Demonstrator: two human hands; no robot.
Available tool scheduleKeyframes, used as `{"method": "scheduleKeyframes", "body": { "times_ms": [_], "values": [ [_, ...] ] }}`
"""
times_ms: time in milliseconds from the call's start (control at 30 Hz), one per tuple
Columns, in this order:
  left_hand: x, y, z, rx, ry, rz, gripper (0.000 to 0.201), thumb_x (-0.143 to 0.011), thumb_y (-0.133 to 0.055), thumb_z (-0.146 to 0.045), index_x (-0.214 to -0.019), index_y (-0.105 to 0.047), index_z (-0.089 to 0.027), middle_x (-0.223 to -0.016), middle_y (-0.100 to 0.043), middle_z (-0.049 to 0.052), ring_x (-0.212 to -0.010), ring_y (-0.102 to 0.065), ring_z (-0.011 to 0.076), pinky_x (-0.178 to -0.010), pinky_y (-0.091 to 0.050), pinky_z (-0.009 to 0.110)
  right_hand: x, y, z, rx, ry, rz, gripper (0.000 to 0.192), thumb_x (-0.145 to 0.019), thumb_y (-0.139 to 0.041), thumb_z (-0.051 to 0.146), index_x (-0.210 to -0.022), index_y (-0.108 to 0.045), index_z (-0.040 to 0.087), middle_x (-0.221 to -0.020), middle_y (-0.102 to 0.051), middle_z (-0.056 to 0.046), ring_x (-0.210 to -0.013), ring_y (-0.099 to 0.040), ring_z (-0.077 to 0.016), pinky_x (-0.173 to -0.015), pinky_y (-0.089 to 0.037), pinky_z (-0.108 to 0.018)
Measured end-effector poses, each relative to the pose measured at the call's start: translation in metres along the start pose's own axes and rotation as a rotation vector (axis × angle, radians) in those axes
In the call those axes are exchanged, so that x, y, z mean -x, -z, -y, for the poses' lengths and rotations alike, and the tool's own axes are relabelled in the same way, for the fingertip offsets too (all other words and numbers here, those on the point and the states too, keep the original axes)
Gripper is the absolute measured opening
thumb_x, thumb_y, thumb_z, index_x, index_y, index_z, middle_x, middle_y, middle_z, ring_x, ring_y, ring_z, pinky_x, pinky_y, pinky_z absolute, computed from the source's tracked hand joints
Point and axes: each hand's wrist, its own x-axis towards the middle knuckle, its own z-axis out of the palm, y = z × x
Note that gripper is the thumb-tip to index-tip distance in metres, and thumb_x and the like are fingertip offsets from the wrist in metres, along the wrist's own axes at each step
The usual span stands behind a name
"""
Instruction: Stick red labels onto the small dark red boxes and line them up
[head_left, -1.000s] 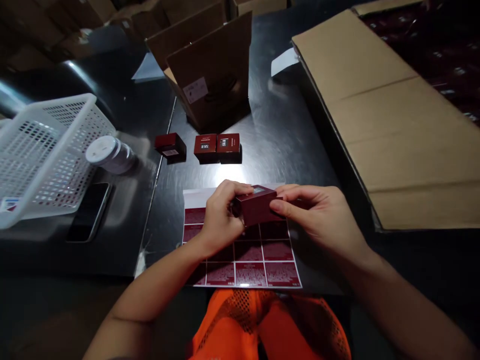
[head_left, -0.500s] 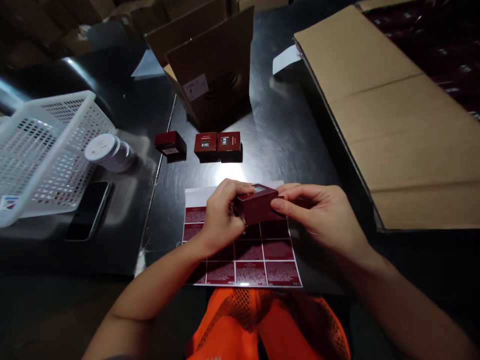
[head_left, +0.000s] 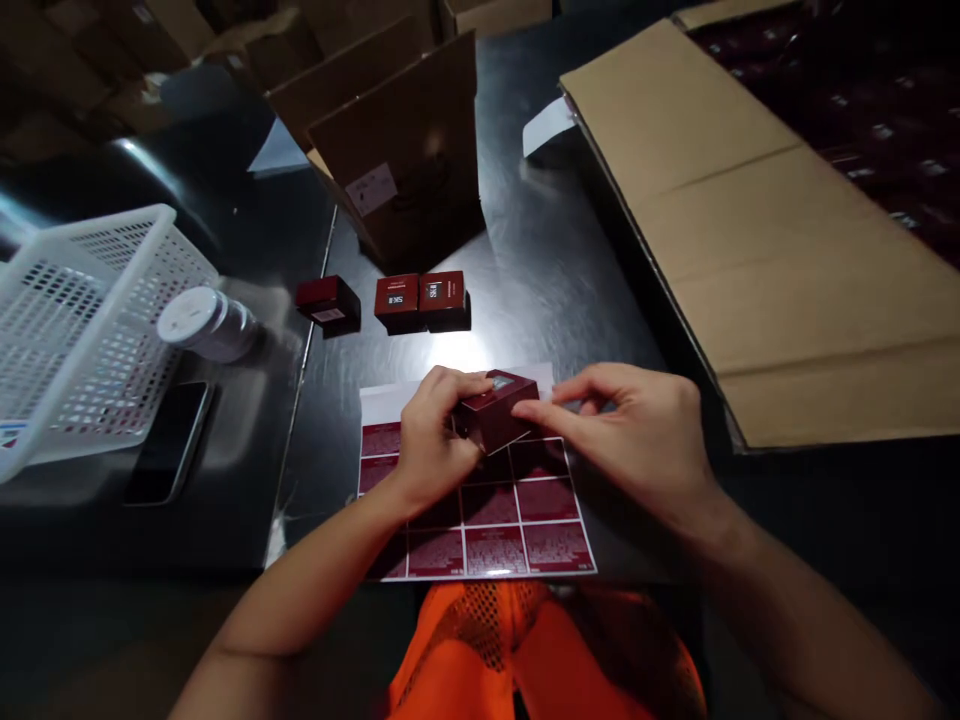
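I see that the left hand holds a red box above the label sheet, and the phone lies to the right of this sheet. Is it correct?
Not quite: the phone lies to the left of the label sheet, as the head view shows. The left hand does hold a red box above the sheet.

metal table (head_left: 555,290) bearing a label sheet (head_left: 551,500), phone (head_left: 169,445), basket (head_left: 124,370), three red boxes (head_left: 397,300)

In front of the tall brown box (head_left: 420,135), a small red box (head_left: 397,302) says SK-II on top. The tall brown box's white label (head_left: 371,189) and the red sheet (head_left: 493,550) farther in front have words too tiny to read.
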Motion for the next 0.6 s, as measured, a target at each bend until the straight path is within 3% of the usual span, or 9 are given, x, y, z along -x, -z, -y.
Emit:
{"method": "scheduleKeyframes", "body": {
  "times_ms": [100,200,267,333,400,500,600],
  "values": [
    [0.0,0.001,0.001,0.128,0.098,0.017,0.031,-0.072,-0.084,-0.028,-0.095,-0.065,-0.023,-0.09,-0.069,0.002,-0.084,-0.067,0.0183,-0.072,-0.056,0.032,-0.013,0.007,-0.008,0.065,-0.069,-0.078,0.05,-0.056,-0.089,0.061,-0.061,-0.057,0.022,-0.051,-0.057,0.001,-0.048,-0.053,-0.0155,-0.049,-0.037,-0.03],
    [-0.003,0.004,0.001,0.28,0.166,0.044,0.041,-0.066,-0.089,-0.039,-0.094,-0.064,-0.023,-0.092,-0.069,0.003,-0.087,-0.068,0.0191,-0.075,-0.056,0.033,-0.026,0.011,-0.017,-0.127,-0.052,-0.066,0.044,-0.071,-0.08,0.061,-0.077,-0.062,0.021,-0.059,-0.06,0.001,-0.054,-0.059,-0.0157,-0.053,-0.046,-0.029],
    [-0.005,0.006,0.001,0.373,0.19,0.058,0.045,-0.063,-0.091,-0.04,-0.092,-0.062,-0.023,-0.093,-0.068,0.002,-0.086,-0.067,0.018,-0.076,-0.056,0.032,-0.03,0.011,-0.02,-0.353,0.064,0.077,0.053,-0.068,-0.083,0.059,-0.099,-0.066,0.02,-0.084,-0.07,-0.005,-0.078,-0.069,-0.0208,-0.064,-0.056,-0.031],
    [-0.006,0.007,0.001,0.468,0.229,0.068,0.049,-0.059,-0.092,-0.043,-0.09,-0.06,-0.022,-0.091,-0.067,0.001,-0.08,-0.066,0.0164,-0.071,-0.056,0.03,-0.029,0.008,-0.02,-0.502,0.229,0.288,0.081,-0.053,-0.093,0.055,-0.121,-0.063,0.022,-0.116,-0.068,-0.01,-0.108,-0.067,-0.0266,-0.079,-0.061,-0.037],
    [-0.006,0.004,0.001,0.565,0.291,0.079,0.055,-0.055,-0.094,-0.045,-0.09,-0.058,-0.021,-0.089,-0.067,0.0,-0.073,-0.064,0.015,-0.065,-0.055,0.029,-0.024,0.002,-0.017,-0.49,0.373,0.383,0.083,-0.051,-0.096,0.043,-0.125,-0.062,0.023,-0.123,-0.066,-0.01,-0.114,-0.065,-0.0264,-0.087,-0.06,-0.039],
    [-0.004,-0.003,0.004,0.643,0.396,0.103,0.062,-0.054,-0.094,-0.043,-0.101,-0.059,-0.021,-0.094,-0.069,0.002,-0.076,-0.066,0.0165,-0.067,-0.057,0.03,-0.017,-0.008,-0.014,-0.38,0.522,0.238,0.045,-0.064,-0.086,0.02,-0.107,-0.071,0.022,-0.101,-0.073,-0.005,-0.092,-0.07,-0.0203,-0.082,-0.059,-0.035],
    [-0.002,-0.012,0.012,0.582,0.403,0.105,0.073,-0.063,-0.089,-0.04,-0.125,-0.054,-0.022,-0.118,-0.067,0.009,-0.096,-0.069,0.0228,-0.081,-0.059,0.037,-0.015,-0.011,-0.013,-0.293,0.579,0.037,0.041,-0.064,-0.082,0.015,-0.103,-0.074,0.022,-0.091,-0.072,-0.003,-0.081,-0.068,-0.0186,-0.073,-0.057,-0.033]
  ]
}}
